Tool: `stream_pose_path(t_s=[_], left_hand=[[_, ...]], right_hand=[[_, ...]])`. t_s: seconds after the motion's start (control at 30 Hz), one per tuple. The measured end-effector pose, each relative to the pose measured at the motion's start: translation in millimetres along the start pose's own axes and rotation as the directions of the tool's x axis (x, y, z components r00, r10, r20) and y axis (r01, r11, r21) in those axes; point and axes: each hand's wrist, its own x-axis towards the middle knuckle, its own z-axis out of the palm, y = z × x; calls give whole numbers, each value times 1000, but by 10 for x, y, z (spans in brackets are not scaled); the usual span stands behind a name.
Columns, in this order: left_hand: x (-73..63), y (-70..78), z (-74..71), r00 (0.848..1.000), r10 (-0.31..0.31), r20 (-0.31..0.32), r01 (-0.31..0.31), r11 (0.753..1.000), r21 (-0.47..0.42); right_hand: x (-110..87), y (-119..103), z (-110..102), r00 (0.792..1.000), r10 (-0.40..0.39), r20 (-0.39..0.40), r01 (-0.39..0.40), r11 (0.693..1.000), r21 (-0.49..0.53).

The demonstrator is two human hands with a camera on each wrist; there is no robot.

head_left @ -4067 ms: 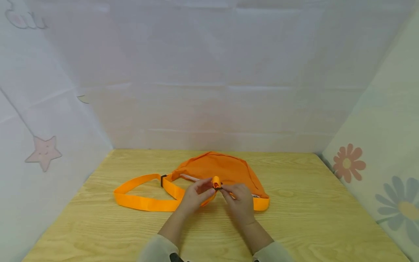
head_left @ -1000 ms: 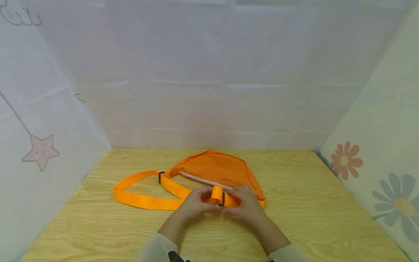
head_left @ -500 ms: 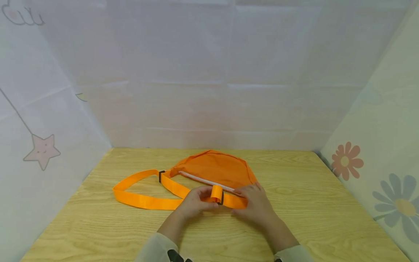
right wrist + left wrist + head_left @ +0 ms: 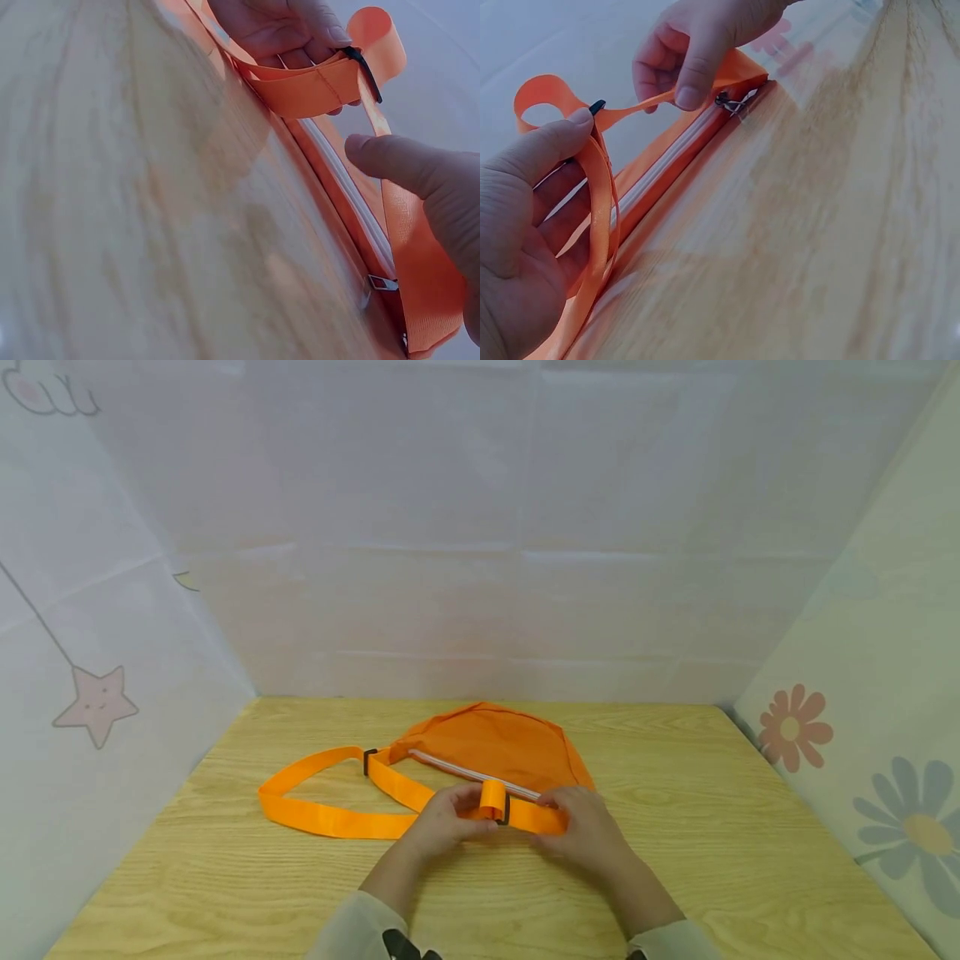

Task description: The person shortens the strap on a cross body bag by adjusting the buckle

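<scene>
An orange waist bag lies on the table, its white zipper facing the person. My left hand pinches the orange strap at a black slider buckle, thumb right by the buckle in the left wrist view. A short loop of strap stands up out of the buckle. To the right, my right hand holds the strap between thumb and fingers, with a flat length of webbing stretched between the hands. In the right wrist view the thumb lies along that webbing, near the zipper pull.
The rest of the strap curves in a wide loop on the left of the wooden table. A second black buckle sits on it by the bag's left corner. Pale printed cloth walls enclose the back and sides.
Earlier both hands were close together at the buckle. The right hand has since slid right along the strap, exposing more webbing, while the left stays at the buckle. Little differs over the last half second.
</scene>
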Motion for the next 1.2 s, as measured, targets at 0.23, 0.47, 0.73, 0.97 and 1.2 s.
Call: stream_pose_path(t_s=[0.23, 0.47, 0.73, 0.97, 1.2], left_hand=[[11, -25, 16, 1000, -4, 7, 4, 999, 38], [21, -24, 36, 999, 16, 34, -18, 999, 44], [56, -47, 96, 994, 79, 78, -78, 997, -25], [82, -52, 164, 990, 107, 96, -103, 994, -41], [116, -62, 200, 990, 113, 88, -110, 993, -41]], right_hand=[[13, -37, -4, 1000, 7, 8, -8, 996, 85], [25, -53, 8, 1000, -5, 1, 5, 995, 97], [23, -69, 14, 999, -35, -2, 35, 993, 115], [25, -87, 16, 1000, -28, 10, 27, 993, 117], [27, -97, 4, 1000, -16, 11, 15, 993, 119]])
